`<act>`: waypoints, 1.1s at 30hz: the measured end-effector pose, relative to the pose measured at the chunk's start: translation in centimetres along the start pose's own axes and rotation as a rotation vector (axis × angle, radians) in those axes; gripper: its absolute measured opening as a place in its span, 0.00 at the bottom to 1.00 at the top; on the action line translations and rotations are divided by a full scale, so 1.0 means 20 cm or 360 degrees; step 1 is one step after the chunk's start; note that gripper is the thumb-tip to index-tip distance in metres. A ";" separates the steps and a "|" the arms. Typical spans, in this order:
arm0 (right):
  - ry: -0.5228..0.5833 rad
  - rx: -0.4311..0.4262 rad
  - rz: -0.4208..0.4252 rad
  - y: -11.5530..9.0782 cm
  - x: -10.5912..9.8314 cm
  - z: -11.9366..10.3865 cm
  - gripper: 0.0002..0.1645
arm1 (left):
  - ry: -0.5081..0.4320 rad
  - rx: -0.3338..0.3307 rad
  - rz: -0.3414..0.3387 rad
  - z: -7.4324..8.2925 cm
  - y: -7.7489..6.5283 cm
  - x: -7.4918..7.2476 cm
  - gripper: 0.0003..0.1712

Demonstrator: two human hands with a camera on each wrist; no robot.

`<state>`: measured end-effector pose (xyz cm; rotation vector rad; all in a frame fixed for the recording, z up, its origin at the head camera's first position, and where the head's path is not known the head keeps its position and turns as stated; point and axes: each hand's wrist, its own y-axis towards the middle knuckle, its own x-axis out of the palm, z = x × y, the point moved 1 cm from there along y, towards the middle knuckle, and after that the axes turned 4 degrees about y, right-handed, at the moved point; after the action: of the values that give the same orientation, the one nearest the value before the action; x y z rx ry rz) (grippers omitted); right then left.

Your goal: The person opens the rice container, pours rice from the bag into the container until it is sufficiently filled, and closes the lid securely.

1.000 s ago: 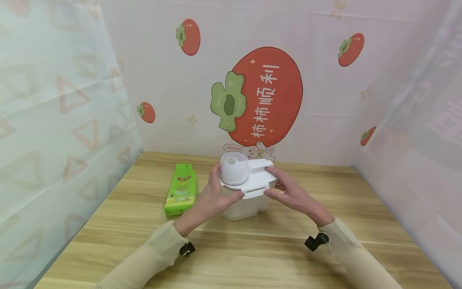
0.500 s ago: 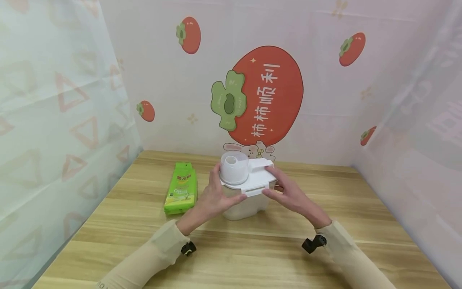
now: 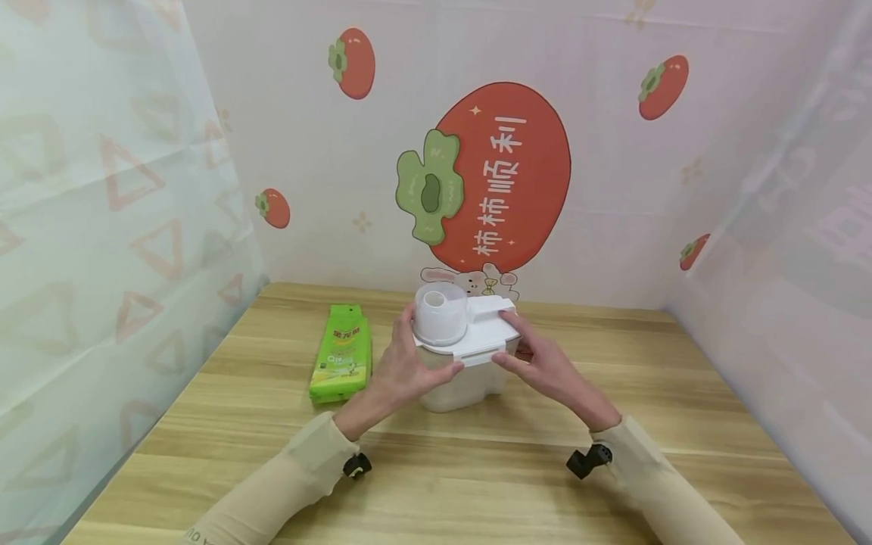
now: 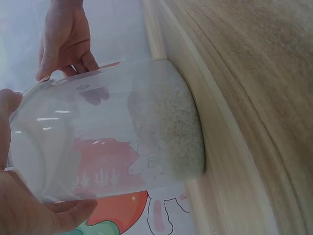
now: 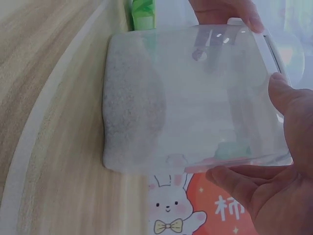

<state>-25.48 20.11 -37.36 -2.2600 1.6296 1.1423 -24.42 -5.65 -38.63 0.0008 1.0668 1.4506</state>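
A translucent rice storage box [image 3: 453, 390] stands upright on the table, with white rice [image 4: 178, 125] in its lower part. On its white lid [image 3: 484, 329] sits a clear cup [image 3: 440, 314] with a white inner piece, at the left end. My left hand [image 3: 402, 371] grips the box's left side, its thumb at the left end of the front latch [image 3: 480, 356]. From the right, my right hand [image 3: 548, 367] holds the lid's edge, thumb near the latch's other end and fingers along the side. In the right wrist view, the right fingers [image 5: 232, 183] lie along the box's wall.
To the left of the box lies a green packet [image 3: 342, 354] with printed writing. The wood-grain table [image 3: 477, 477] runs back to a curtain [image 3: 327, 151] with persimmon and rabbit prints. Hanging sheets also close off the left and right sides.
My right forearm and thumb have shifted slightly left. Both hands keep hold of the box, which stays where it was; the head view has tipped a little.
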 end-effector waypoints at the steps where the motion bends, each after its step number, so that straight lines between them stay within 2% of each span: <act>1: -0.0015 0.0005 0.0006 0.00 0.00 0.00 0.46 | -0.0005 0.0000 0.0005 0.00 0.00 0.00 0.67; 9: -0.0071 -0.0031 0.0047 -0.01 0.02 0.00 0.45 | 0.0011 0.0014 0.0038 0.00 -0.01 0.00 0.67; 17: -0.0148 0.0010 0.0120 -0.01 0.03 0.00 0.44 | 0.0012 0.0020 0.0048 0.00 -0.01 0.00 0.66; 26: -0.0162 0.0003 0.0224 -0.02 0.06 -0.01 0.46 | 0.0019 0.0044 0.0083 0.01 -0.01 0.01 0.66; 33: -0.0160 0.0005 0.0276 -0.03 0.08 -0.03 0.46 | 0.0010 0.0018 0.0098 0.01 -0.02 0.02 0.65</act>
<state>-24.53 18.84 -38.15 -2.0560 1.8141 1.2678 -24.06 -5.30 -38.84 0.0379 1.0882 1.5007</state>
